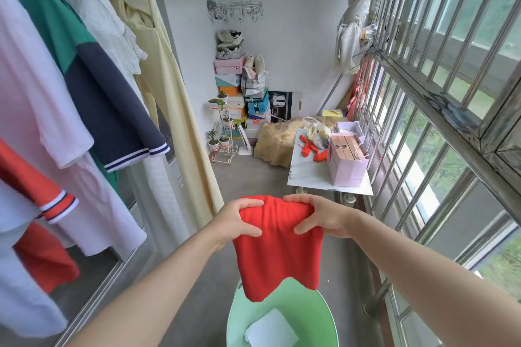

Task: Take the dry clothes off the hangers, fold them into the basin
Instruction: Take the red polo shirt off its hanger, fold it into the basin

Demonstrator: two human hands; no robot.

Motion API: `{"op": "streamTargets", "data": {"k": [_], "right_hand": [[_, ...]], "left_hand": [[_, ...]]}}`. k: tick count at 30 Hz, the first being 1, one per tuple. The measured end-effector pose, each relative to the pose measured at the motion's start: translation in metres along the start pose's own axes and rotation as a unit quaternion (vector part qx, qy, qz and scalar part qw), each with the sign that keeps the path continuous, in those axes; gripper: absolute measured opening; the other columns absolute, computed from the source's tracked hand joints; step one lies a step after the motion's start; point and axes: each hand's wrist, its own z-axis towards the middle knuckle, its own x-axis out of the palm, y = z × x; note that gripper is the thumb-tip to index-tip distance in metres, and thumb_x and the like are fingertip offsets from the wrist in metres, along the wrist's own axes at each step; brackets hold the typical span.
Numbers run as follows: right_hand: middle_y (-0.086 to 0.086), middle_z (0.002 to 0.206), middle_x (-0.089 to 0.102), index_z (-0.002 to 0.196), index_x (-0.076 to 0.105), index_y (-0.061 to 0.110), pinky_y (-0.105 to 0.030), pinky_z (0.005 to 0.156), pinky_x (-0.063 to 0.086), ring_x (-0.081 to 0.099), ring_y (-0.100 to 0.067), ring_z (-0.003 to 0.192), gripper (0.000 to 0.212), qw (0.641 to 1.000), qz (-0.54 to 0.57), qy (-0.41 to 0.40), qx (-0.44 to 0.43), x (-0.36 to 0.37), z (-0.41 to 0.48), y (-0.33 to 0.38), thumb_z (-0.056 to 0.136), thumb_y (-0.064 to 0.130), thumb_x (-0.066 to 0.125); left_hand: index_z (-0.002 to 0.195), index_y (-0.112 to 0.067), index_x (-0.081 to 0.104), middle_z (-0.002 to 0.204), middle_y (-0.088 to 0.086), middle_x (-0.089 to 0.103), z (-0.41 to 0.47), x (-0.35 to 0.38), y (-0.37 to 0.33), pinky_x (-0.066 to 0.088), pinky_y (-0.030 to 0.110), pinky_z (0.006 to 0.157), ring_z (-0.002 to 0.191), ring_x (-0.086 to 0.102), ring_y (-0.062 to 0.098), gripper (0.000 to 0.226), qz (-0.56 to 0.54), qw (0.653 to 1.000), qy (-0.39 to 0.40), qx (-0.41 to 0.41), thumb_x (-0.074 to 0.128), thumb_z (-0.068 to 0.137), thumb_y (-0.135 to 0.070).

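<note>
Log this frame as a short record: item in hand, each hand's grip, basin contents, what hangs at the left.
item: red garment, hanging from both hands above the basin
left hand: grips its top left edge
right hand: grips its top right edge
basin: green basin on the floor, folded white piece inside
hanging at left: several clothes, including a green and navy shirt

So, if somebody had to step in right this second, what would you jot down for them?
Left hand: grips the top edge of the red garment.
Right hand: grips the same edge, on the other side.
The red garment hangs from both hands, above the green basin.
Done: a white folded piece lies in the basin; the red garment is off its hanger.
Left: finish folding the red garment and lay it in the basin, then do the same with the hanging clothes on the left.
</note>
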Motion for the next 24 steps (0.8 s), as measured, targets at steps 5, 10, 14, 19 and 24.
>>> {"op": "streamTargets", "data": {"k": [5,10,14,19,24], "right_hand": [[-0.003,0.109,0.058,0.114,0.052,0.023,-0.028,0.073,0.05,0.054,-0.014,0.086,0.067,0.945,-0.313,-0.085,-0.045,-0.002,0.007,-0.007,0.059,-0.012,0.069],[0.002,0.103,0.063,0.105,0.063,0.021,-0.013,0.062,0.043,0.058,-0.016,0.092,0.058,0.917,-0.36,-0.157,-0.074,-0.005,0.008,-0.009,0.056,-0.01,0.063],[0.001,0.101,0.065,0.1,0.066,0.023,-0.021,0.068,0.046,0.059,-0.017,0.092,0.054,0.917,-0.356,-0.166,-0.069,-0.006,0.008,-0.008,0.055,-0.007,0.067],[0.003,0.093,0.061,0.095,0.063,0.024,-0.02,0.072,0.039,0.054,-0.013,0.087,0.04,0.92,-0.343,-0.177,-0.065,-0.007,0.009,-0.009,0.063,0.004,0.078],[-0.004,0.09,0.063,0.089,0.064,0.016,-0.029,0.078,0.049,0.058,-0.015,0.083,0.017,0.975,-0.177,-0.125,-0.049,-0.013,0.005,-0.018,0.079,0.007,0.074]], "left_hand": [[0.124,-0.023,0.058,0.124,-0.005,0.059,0.004,-0.001,0.004,0.048,0.019,0.091,0.11,0.058,0.008,0.071,0.122,0.992,-0.004,0.039,0.074,0.062,0.007],[0.126,-0.021,0.057,0.125,-0.008,0.058,0.004,0.0,0.003,0.039,0.015,0.096,0.116,0.052,0.007,0.07,0.273,0.957,-0.018,0.096,0.073,0.062,0.001],[0.118,-0.025,0.062,0.119,-0.005,0.063,0.004,0.001,0.004,0.041,0.018,0.093,0.112,0.056,0.013,0.061,0.335,0.933,-0.054,0.12,0.068,0.062,-0.002],[0.108,-0.023,0.068,0.103,-0.003,0.072,0.002,-0.001,0.001,0.048,0.024,0.084,0.098,0.064,0.017,0.049,0.34,0.931,-0.069,0.114,0.06,0.061,-0.015],[0.089,-0.023,0.068,0.076,-0.006,0.067,0.004,-0.016,0.004,0.047,0.025,0.069,0.075,0.061,0.014,0.036,0.273,0.959,-0.038,0.069,0.052,0.056,-0.027]]}}
